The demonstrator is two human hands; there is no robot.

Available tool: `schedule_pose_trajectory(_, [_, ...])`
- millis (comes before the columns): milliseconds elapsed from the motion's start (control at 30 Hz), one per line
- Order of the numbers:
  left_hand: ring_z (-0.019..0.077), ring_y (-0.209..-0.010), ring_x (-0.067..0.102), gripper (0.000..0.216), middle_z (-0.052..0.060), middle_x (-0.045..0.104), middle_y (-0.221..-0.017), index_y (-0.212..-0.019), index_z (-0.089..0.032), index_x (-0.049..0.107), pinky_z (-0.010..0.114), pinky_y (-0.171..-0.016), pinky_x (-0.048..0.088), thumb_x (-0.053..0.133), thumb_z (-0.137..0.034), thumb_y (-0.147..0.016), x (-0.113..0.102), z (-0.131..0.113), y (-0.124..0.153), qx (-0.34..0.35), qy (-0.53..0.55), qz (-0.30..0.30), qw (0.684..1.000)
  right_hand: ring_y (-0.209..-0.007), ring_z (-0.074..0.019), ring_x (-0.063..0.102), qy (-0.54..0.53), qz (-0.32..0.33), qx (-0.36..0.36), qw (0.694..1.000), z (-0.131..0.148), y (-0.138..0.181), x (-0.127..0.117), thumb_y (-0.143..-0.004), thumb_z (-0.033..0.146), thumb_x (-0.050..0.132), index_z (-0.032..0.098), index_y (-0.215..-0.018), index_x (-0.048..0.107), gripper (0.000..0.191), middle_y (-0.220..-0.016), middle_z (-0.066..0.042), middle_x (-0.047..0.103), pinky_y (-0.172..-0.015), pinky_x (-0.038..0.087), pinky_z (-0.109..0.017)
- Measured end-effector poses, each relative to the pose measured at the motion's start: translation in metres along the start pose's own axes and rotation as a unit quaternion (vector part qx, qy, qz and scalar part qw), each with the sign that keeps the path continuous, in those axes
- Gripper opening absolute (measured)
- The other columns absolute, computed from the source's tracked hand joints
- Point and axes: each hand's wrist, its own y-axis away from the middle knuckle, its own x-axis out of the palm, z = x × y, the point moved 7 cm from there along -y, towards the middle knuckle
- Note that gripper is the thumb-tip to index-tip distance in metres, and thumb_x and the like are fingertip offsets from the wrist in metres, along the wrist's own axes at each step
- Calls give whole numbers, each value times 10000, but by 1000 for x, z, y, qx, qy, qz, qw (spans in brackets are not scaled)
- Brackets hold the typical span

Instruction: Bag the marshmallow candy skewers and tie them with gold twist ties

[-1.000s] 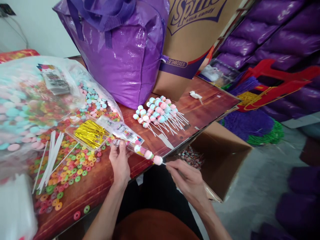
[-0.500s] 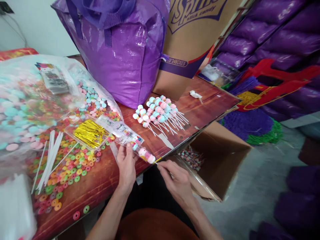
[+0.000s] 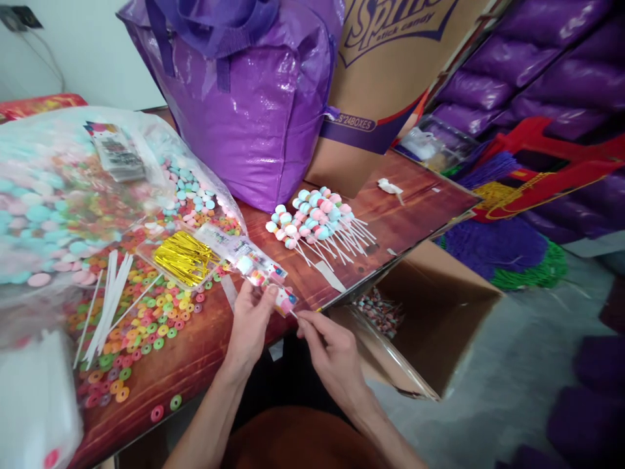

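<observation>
My left hand (image 3: 251,322) is closed on a small printed clear candy wrapper (image 3: 286,301), thumb on top and fingers beneath. Inside the wrapper, partly covered by the fingers, sits a candy stick with pale and pink pieces (image 3: 245,264). Its white stick (image 3: 293,314) pokes from the wrapper's near end, pinched by my right hand (image 3: 329,342). More flat wrappers (image 3: 219,241) lie just beyond the left hand. Beside them is a clear tray of gold twist ties (image 3: 185,259). A heap of finished candy sticks (image 3: 319,218) rests farther right on the table.
Loose ring candies (image 3: 146,319) and white sticks (image 3: 110,299) cover the table's left side, near a big plastic bag of candies (image 3: 43,195). Behind stand a purple bag (image 3: 254,124) and a carton (image 3: 381,85). An open cardboard box (image 3: 439,319), with candy sticks inside, is below the table edge.
The candy has slid deeper into the wrapper, away from its near end. My right hand has moved slightly left along with the stick. The view has shifted a little.
</observation>
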Motion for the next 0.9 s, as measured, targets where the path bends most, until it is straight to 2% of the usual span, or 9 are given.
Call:
schedule_pose_trajectory(167, [211,-840,716,343,95,751,-959,-1030,-166,659,350,-785,557,751,-406,-804,5,13,11,-53,-32,23,998,-565,-118,530,-60,28,77,995,-6,3,8,-976,305,501,190,-764,614,266,-626,22,566,-565,423,-223])
schedule_pose_trajectory(333, [230,-938,689,322,118,762,-979,-1026,-154,728,358,-869,525,701,-421,-847,2,9,20,-24,-28,7,999,-565,-115,487,-133,35,121,983,-6,0,27,-977,356,503,198,-752,563,281,-631,28,521,-553,414,-223])
schedule_pose_trajectory(433, [236,-995,676,329,126,754,-1041,-1073,-160,740,374,-927,501,671,-413,-874,5,12,24,-46,7,31,998,-615,-124,506,-189,6,146,971,-5,1,37,-977,404,497,206,-812,539,262,-698,17,534,-585,461,-226])
schedule_pose_trajectory(567, [257,-1067,655,330,127,747,-1071,-1068,-166,757,395,-1001,459,652,-419,-883,2,6,28,-28,33,17,999,-791,-167,598,-231,-26,152,961,3,3,49,-975,478,479,216,-1035,554,279,-919,-42,627,-717,534,-273])
schedule_pose_trajectory(667, [259,-1129,625,318,109,740,-1089,-1111,-196,752,399,-1060,414,639,-401,-895,-2,-7,33,-2,13,27,1000,-724,-161,573,-260,-3,160,952,10,-3,59,-931,515,548,215,-977,571,305,-847,-28,614,-661,519,-262])
schedule_pose_trajectory(733, [262,-1144,613,327,102,734,-1075,-1156,-213,736,397,-1073,403,640,-388,-897,-6,-20,36,10,-5,58,998,-564,-124,471,-324,15,197,925,12,-8,67,-893,532,600,213,-859,554,324,-677,19,527,-514,437,-227])
schedule_pose_trajectory(800, [272,-1082,634,344,102,728,-1018,-1164,-222,732,401,-1009,453,666,-395,-875,-13,-30,39,3,3,83,997,-443,-79,275,-409,62,249,876,17,-12,80,-868,548,626,215,-747,496,377,-536,83,348,-406,277,-197])
schedule_pose_trajectory(867, [260,-927,659,320,98,712,-925,-1093,-216,754,393,-877,514,712,-400,-834,-25,-41,41,-5,32,72,997,-427,-56,128,-452,155,285,831,28,-14,96,-865,559,624,216,-688,448,424,-501,119,224,-390,153,-188])
schedule_pose_trajectory(900, [234,-833,650,285,86,694,-870,-1040,-211,765,382,-820,525,733,-385,-817,-33,-47,41,3,45,52,998,-423,-54,113,-445,211,285,822,36,-15,103,-880,566,597,215,-679,446,432,-493,122,222,-391,132,-190])
